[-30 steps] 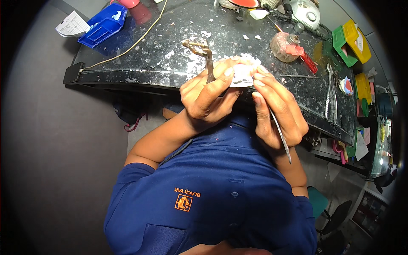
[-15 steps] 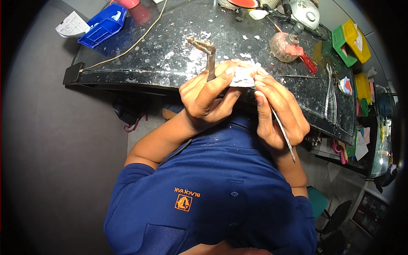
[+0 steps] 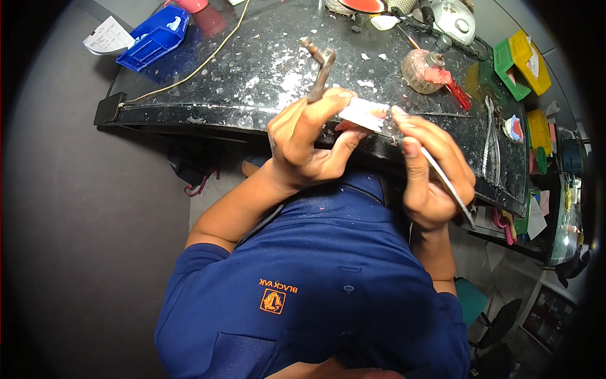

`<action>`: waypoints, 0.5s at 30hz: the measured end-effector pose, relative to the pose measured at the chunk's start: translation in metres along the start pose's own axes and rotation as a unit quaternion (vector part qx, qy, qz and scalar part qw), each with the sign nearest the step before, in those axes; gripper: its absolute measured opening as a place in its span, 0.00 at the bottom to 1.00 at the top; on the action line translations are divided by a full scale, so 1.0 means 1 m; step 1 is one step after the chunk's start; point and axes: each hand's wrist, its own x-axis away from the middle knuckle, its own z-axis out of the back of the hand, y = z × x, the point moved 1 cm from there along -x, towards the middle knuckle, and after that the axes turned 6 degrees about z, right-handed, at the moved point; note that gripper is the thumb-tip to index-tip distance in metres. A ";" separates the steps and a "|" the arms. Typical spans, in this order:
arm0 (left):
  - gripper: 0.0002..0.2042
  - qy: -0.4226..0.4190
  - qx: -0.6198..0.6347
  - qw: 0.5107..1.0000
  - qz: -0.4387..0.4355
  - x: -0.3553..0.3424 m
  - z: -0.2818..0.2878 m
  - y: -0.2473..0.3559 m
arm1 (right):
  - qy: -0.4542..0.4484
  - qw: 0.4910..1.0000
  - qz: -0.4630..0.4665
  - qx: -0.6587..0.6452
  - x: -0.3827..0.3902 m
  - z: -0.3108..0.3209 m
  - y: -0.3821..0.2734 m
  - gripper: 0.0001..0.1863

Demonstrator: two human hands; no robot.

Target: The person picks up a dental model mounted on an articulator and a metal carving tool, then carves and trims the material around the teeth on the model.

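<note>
My left hand, above the bench's near edge, is closed around a white plaster dental cast with some pink on it. A bent brownish metal arm, apparently part of an articulator, sticks up from the same hand; how it joins the cast is hidden by my fingers. My right hand pinches a slim metal carving tool like a pen. The tool's rear end points down toward me. My right fingertips are just right of the cast, with a small gap between.
On the black bench, strewn with white crumbs, stands a round glass spirit lamp beside a red-handled tool. Metal tweezers lie at the right. A blue bin and a cord are at the left.
My right hand has moved right, away from the cast, with the carving tool. My left hand has tilted the cast and the metal arm, whose top has swung right and up.
</note>
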 end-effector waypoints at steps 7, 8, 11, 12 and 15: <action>0.31 -0.095 0.009 0.994 0.049 -0.013 0.003 0.012 | -0.005 0.989 -0.090 -0.118 0.002 0.003 0.007 0.09; 0.32 -0.097 0.024 0.994 0.039 -0.014 0.002 0.013 | -0.005 0.989 -0.090 -0.119 0.003 0.000 0.006 0.09; 0.33 -0.098 0.024 0.994 0.028 -0.014 0.001 0.012 | 0.043 0.970 -0.130 -0.203 0.008 -0.007 0.006 0.07; 0.32 -0.100 0.025 0.994 0.026 -0.014 0.001 0.011 | 0.042 0.969 -0.131 -0.203 0.008 -0.006 0.007 0.07; 0.31 -0.103 0.029 0.994 0.032 -0.013 0.002 0.011 | 0.033 0.975 -0.106 -0.194 0.008 -0.005 0.008 0.07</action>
